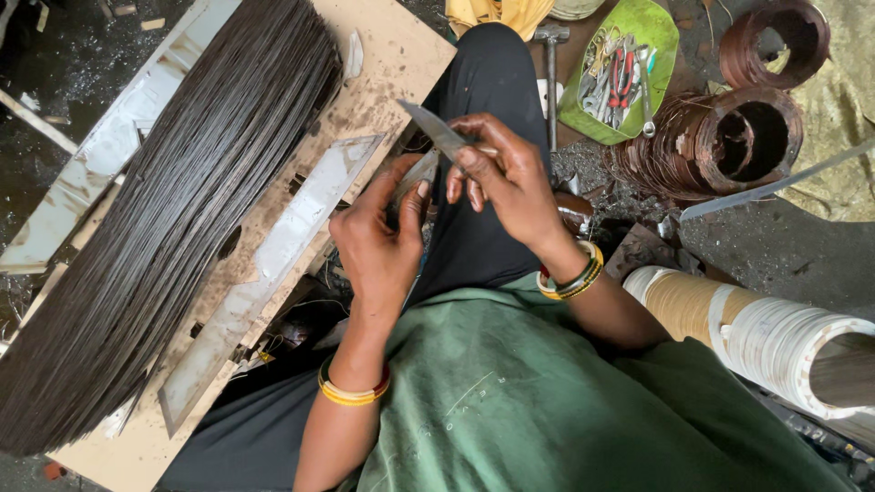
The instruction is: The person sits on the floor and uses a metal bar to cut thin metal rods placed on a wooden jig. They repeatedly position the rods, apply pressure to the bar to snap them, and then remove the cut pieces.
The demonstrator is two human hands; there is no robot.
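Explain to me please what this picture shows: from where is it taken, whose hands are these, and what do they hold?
There is one picture, taken by a camera worn on a person's head and looking straight down at the lap. Both hands belong to that person, who sits in a green top and dark trousers, with bangles on each wrist.

The left hand and the right hand meet in the middle. Together they hold thin grey metal strips; the fingers pinch them, and one strip sticks up to the left.

On the person's left lies a wooden board carrying a big bundle of thin dark wires and a long pale metal plate.

On the right are a green tray with small tools, a hammer, rusty coils of metal band, and a roll wound with white tape.
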